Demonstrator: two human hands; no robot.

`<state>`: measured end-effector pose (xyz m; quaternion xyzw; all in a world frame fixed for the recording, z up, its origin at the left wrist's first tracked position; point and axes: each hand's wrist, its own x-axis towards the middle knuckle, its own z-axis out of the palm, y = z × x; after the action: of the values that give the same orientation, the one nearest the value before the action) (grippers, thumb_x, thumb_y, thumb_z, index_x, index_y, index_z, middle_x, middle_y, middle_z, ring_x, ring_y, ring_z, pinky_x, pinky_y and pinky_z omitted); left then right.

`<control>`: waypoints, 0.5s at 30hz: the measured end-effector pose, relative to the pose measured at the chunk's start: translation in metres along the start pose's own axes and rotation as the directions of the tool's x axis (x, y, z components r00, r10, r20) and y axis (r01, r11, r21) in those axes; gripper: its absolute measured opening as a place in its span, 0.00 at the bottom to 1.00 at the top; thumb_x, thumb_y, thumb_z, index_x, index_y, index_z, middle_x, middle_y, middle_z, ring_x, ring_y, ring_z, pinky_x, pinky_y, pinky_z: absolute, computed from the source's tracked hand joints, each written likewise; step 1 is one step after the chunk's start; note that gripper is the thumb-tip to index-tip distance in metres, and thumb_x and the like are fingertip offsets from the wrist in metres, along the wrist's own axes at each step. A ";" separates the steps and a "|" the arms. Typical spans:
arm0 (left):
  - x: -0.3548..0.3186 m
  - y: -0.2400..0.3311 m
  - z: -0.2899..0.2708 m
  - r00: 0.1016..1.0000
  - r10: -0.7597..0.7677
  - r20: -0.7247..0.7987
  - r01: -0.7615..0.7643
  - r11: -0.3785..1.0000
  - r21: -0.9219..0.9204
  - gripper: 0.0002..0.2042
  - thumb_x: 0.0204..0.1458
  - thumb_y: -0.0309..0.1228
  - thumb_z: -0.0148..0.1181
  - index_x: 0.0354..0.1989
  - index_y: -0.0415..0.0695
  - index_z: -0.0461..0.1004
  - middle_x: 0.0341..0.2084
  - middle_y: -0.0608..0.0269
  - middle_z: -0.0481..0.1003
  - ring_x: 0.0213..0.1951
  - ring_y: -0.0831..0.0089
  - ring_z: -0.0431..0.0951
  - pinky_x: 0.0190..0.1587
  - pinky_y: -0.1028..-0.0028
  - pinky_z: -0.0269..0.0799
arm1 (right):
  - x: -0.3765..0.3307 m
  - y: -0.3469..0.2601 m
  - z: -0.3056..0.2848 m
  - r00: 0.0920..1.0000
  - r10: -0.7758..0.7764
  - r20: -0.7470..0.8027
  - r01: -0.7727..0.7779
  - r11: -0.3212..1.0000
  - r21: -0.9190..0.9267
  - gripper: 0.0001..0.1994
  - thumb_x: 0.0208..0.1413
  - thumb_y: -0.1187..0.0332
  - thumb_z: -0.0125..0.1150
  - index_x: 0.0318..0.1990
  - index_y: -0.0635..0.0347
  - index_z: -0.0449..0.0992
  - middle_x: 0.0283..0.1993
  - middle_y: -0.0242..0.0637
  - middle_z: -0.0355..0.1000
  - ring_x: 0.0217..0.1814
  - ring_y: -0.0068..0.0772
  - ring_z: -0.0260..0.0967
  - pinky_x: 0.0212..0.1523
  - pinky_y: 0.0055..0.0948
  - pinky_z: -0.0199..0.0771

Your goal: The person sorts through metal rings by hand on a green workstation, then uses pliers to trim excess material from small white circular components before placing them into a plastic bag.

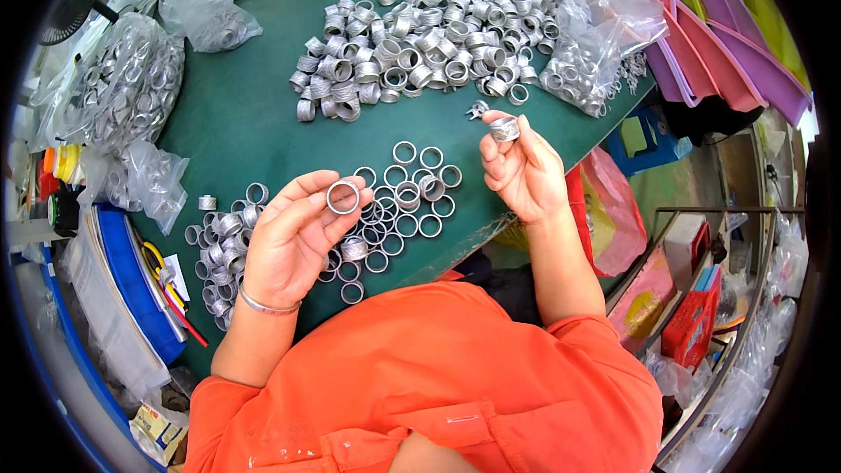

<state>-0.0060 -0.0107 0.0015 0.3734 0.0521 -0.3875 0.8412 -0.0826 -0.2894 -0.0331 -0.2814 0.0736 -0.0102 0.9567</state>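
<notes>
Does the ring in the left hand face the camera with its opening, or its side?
Its opening: the ring in the left hand looks nearly round.
</notes>
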 end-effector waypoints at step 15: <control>0.004 -0.002 0.001 0.999 -0.019 0.030 0.019 1.000 -0.017 0.11 0.55 0.21 0.44 0.46 0.32 0.66 0.47 0.39 0.69 0.50 0.52 0.72 0.53 0.66 0.72 | -0.069 -0.081 -0.067 0.718 -0.694 0.055 -0.355 -0.432 -0.829 0.08 0.51 0.68 0.55 0.32 0.63 0.77 0.34 0.48 0.72 0.38 0.48 0.71 0.41 0.37 0.69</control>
<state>-0.0046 -0.0144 -0.0007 0.3597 0.0463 -0.4006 0.8414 -0.1593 -0.3895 -0.0356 -0.9184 0.2890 -0.2237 0.1515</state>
